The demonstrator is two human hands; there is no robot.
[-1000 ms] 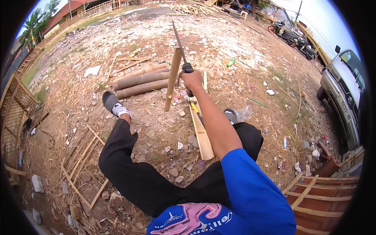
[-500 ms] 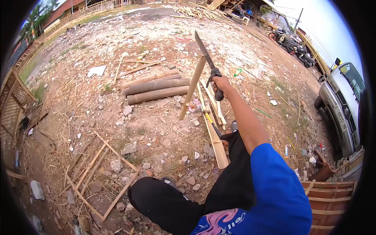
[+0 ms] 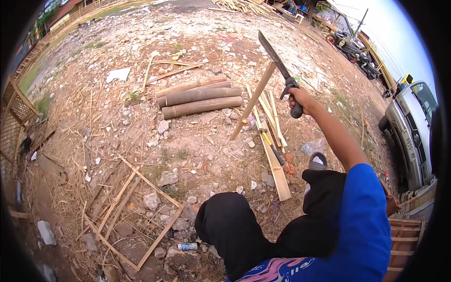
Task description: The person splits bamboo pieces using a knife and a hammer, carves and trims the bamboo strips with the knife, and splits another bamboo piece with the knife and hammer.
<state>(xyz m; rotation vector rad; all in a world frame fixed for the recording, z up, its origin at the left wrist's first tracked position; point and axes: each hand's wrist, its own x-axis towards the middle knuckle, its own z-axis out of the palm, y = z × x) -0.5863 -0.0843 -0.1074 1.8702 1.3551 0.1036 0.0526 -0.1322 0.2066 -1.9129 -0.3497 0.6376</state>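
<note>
My right hand (image 3: 304,99) is wrapped round the dark handle of a machete (image 3: 274,55). Its long blade points up and to the left. Close beside the blade is the top of a bamboo slat (image 3: 254,100), which stands tilted with its lower end at the ground; I cannot tell whether the two touch. Split bamboo strips (image 3: 278,177) lie on the ground below my hand. Across them rests a hammer-like tool (image 3: 271,144) with a yellow and black handle; its head is not clear. My left hand is out of view.
Several bamboo poles (image 3: 202,108) lie stacked ahead. Front left lies a thin wooden frame (image 3: 162,235) among rubble, near a can (image 3: 187,246). A silver vehicle (image 3: 408,136) stands at right, with motorcycles (image 3: 352,51) beyond. My shoe (image 3: 318,161) is right of the strips.
The view has shifted, so the ground things sit further right. The machete stays in my right hand near the slat's top. My legs have spread apart, and the can now shows.
</note>
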